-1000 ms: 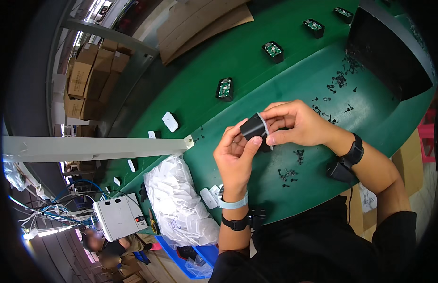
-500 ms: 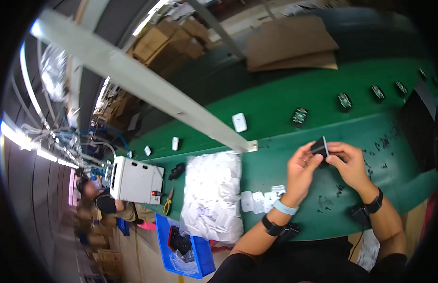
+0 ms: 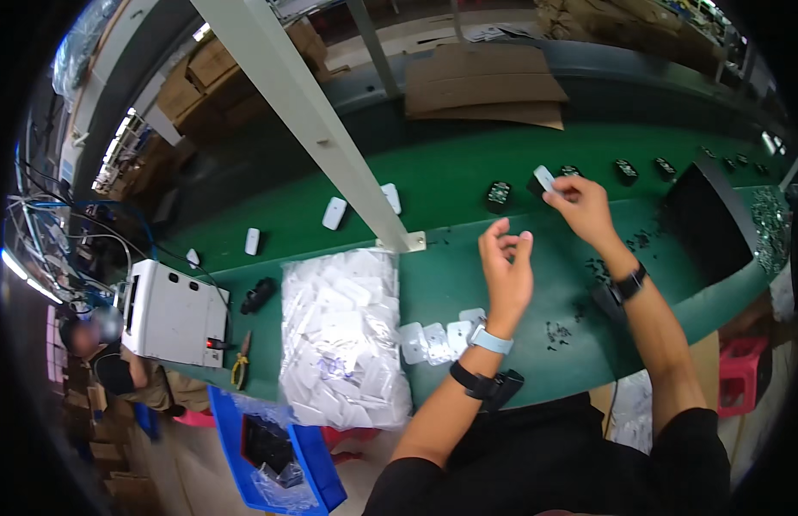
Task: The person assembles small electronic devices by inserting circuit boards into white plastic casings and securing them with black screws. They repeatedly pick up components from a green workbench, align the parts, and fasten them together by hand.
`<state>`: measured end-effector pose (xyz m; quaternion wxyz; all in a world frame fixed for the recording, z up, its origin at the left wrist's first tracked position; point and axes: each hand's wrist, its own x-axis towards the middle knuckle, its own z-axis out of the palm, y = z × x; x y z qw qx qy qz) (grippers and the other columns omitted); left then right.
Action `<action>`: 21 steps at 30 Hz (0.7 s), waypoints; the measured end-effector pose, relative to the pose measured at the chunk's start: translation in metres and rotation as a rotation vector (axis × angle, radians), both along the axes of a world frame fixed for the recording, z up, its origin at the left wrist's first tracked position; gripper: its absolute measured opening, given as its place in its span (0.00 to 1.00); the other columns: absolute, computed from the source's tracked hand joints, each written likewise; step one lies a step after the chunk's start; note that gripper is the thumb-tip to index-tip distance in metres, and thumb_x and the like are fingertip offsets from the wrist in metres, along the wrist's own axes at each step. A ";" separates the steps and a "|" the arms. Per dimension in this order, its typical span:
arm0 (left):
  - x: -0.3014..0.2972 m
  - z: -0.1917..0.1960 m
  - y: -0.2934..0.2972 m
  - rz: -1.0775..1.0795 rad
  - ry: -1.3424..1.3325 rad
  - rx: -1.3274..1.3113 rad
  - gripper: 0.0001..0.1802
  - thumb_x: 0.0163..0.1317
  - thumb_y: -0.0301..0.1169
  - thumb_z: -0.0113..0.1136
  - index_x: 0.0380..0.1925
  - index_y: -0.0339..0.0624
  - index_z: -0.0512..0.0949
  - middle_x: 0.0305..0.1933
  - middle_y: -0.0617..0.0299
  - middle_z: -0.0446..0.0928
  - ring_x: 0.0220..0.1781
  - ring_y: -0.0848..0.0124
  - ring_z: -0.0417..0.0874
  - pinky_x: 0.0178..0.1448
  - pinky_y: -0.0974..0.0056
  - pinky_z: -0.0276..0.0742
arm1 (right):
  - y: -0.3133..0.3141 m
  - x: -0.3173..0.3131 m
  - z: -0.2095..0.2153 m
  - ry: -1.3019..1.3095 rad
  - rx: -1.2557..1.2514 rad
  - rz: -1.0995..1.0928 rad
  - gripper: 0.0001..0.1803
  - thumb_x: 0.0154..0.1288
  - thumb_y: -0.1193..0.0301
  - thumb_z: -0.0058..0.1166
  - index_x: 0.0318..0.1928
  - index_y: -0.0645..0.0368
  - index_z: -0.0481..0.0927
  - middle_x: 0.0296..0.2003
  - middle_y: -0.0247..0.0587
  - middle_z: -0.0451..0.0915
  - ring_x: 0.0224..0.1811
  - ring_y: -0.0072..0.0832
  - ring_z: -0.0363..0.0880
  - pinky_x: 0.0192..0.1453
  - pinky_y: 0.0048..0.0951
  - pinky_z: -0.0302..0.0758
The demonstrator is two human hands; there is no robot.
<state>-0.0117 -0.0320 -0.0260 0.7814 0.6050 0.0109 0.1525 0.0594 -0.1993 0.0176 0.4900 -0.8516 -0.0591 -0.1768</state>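
My right hand (image 3: 584,211) is reaching over the green conveyor belt (image 3: 451,185) with its fingers closed on a small black box with a white cover (image 3: 543,178). Right behind those fingers, another black box partly shows. A similar box with a bare green circuit board (image 3: 499,196) stands to the left of the held one. Over the green bench, my left hand (image 3: 506,271) is raised with fingers apart and nothing in it. Nearest below it lie several thin white plates (image 3: 435,340). Small black bits, perhaps screws (image 3: 555,334), are scattered under my right forearm.
A clear bag of white pieces (image 3: 339,335) takes up the bench's left part, near yellow-handled pliers (image 3: 241,365) and a white machine (image 3: 177,314). A slanting metal post (image 3: 322,138) meets the belt's edge. A black bin (image 3: 713,225) stands right; a blue crate (image 3: 326,469) sits below.
My hands have parted. The right one has carried the black box forward onto the belt side; the left has let go and opened. The view has turned, and belt items appear further left.
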 end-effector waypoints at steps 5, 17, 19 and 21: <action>-0.016 0.052 0.028 0.028 -0.083 0.433 0.11 0.59 0.23 0.66 0.42 0.36 0.79 0.43 0.59 0.78 0.42 0.72 0.78 0.43 0.68 0.75 | -0.004 0.021 -0.016 -0.078 -0.447 -0.105 0.16 0.53 0.68 0.69 0.39 0.66 0.85 0.35 0.54 0.84 0.39 0.50 0.83 0.48 0.44 0.79; -0.121 0.061 0.105 -0.066 0.149 1.458 0.23 0.49 0.35 0.76 0.41 0.35 0.78 0.40 0.44 0.78 0.43 0.44 0.81 0.48 0.49 0.76 | -0.015 -0.075 0.048 0.052 -0.392 0.384 0.10 0.59 0.72 0.62 0.39 0.64 0.84 0.36 0.48 0.83 0.40 0.44 0.82 0.45 0.38 0.79; -0.122 0.057 0.106 -0.090 0.184 1.447 0.23 0.48 0.33 0.77 0.41 0.36 0.77 0.40 0.44 0.78 0.42 0.44 0.81 0.47 0.49 0.77 | -0.021 -0.105 0.048 0.148 -0.425 0.523 0.09 0.58 0.73 0.61 0.38 0.64 0.84 0.34 0.47 0.83 0.37 0.43 0.82 0.43 0.38 0.79; -0.119 0.054 0.105 -0.109 0.237 1.382 0.23 0.48 0.31 0.76 0.42 0.36 0.76 0.40 0.44 0.78 0.42 0.44 0.81 0.46 0.49 0.78 | -0.028 -0.128 0.039 0.152 -0.459 0.581 0.07 0.57 0.74 0.59 0.36 0.63 0.84 0.32 0.44 0.82 0.35 0.41 0.82 0.42 0.38 0.79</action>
